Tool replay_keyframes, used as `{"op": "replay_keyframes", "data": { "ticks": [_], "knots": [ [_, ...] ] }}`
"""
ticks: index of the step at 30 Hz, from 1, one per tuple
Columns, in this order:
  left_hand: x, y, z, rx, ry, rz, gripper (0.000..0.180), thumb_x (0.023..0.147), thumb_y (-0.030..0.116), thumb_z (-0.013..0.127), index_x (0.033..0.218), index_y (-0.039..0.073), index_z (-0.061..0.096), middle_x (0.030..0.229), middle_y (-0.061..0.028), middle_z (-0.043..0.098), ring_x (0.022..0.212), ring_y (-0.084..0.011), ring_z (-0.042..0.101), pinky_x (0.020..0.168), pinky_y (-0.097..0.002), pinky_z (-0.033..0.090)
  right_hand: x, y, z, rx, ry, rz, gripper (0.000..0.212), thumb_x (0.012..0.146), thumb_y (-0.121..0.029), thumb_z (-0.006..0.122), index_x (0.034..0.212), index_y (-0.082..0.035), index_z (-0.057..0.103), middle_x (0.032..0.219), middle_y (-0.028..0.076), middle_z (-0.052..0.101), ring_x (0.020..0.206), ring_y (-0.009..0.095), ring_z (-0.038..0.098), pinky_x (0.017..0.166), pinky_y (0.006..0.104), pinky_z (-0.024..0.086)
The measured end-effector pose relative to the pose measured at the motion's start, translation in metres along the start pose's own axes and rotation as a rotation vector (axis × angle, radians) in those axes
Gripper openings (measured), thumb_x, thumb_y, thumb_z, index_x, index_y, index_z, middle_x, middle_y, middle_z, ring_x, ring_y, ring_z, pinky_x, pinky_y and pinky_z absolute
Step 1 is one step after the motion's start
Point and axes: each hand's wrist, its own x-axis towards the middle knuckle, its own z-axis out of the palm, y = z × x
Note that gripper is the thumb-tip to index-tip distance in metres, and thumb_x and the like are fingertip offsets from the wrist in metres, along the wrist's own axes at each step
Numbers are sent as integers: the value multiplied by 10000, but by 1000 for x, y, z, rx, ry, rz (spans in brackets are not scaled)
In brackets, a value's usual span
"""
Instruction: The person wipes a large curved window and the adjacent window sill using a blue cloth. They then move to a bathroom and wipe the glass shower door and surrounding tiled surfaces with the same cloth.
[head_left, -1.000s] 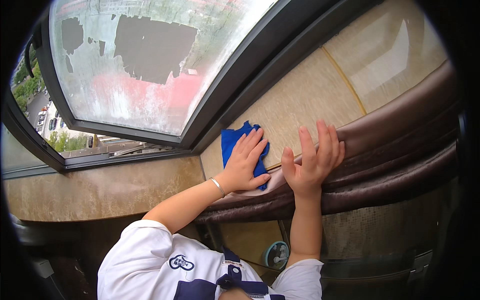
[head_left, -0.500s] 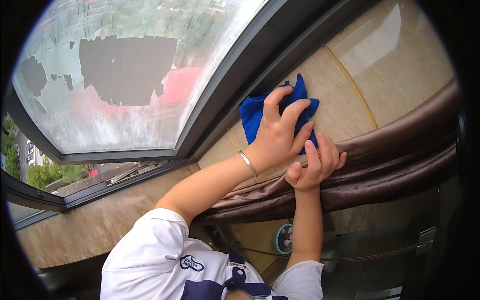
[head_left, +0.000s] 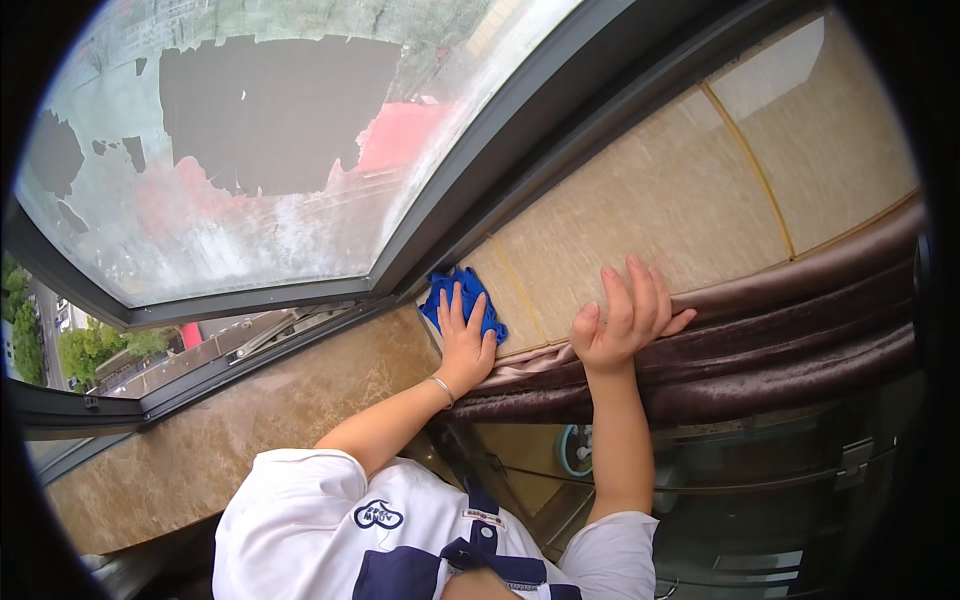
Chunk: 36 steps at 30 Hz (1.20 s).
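Observation:
A crumpled blue cloth (head_left: 437, 297) lies on the beige stone windowsill (head_left: 640, 190), at its left end by the window frame. My left hand (head_left: 466, 345), with a silver bangle at the wrist, rests on the cloth with its fingers stretched and spread over it, not wrapped round it. My right hand (head_left: 622, 325) is further right, at the edge of the dark purple curtain (head_left: 770, 310), palm turned up and fingers apart. Nothing is in it. Whether the right hand presses on the curtain I cannot tell.
A tilted window pane (head_left: 270, 230) with peeling grey film fills the upper left, in a dark frame (head_left: 480, 160). Beyond the gap are trees (head_left: 90, 345) and a street below. A brown stone ledge (head_left: 280, 420) runs left. A teal round container (head_left: 570, 450) sits below the curtain.
My left hand has moved left and nearer along the sill with the blue cloth, to the corner by the frame. Its bent fingers have spread flat. My right hand stays near the curtain.

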Motion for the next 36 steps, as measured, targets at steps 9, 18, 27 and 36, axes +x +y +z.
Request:
{"op": "replay_keyframes", "data": {
  "ticks": [9, 18, 27, 36],
  "knots": [
    [126, 129, -22, 51, 146, 420, 459, 879, 395, 565, 1298, 227, 648, 1554, -182, 330, 1406, -511, 245, 1061, -727, 199, -2, -11, 0, 150, -156, -106, 474, 1031, -376, 269, 1136, -138, 665, 1247, 96, 678, 1217, 270, 593, 1209, 523, 21],
    [36, 20, 6, -1, 153, 6, 553, 856, 314, 613, 1388, 175, 550, 1554, -244, 283, 1403, -515, 231, 1140, -655, 150, -35, -49, 3, 205, -294, -209, 424, 1007, -387, 328, 1103, -189, 690, 1258, 44, 671, 1183, 214, 597, 1192, 511, 122],
    [-12, -28, 29, -40, 183, -424, 616, 959, 203, 504, 1526, 71, 304, 1533, -345, 209, 1400, -515, 208, 1169, -564, 149, -51, -54, -1, 364, -385, -156, 420, 997, -355, 352, 1131, -140, 687, 1278, 105, 639, 1191, 255, 576, 1174, 519, 184],
    [52, 107, -3, -38, 77, 200, 621, 842, 355, 659, 1405, 136, 519, 1559, -282, 231, 1388, -533, 206, 1095, -694, 161, -24, -10, -22, 179, -231, 46, 403, 1007, -327, 380, 1136, -84, 674, 1241, 142, 655, 1135, 290, 616, 1175, 483, 205]
  ]
}}
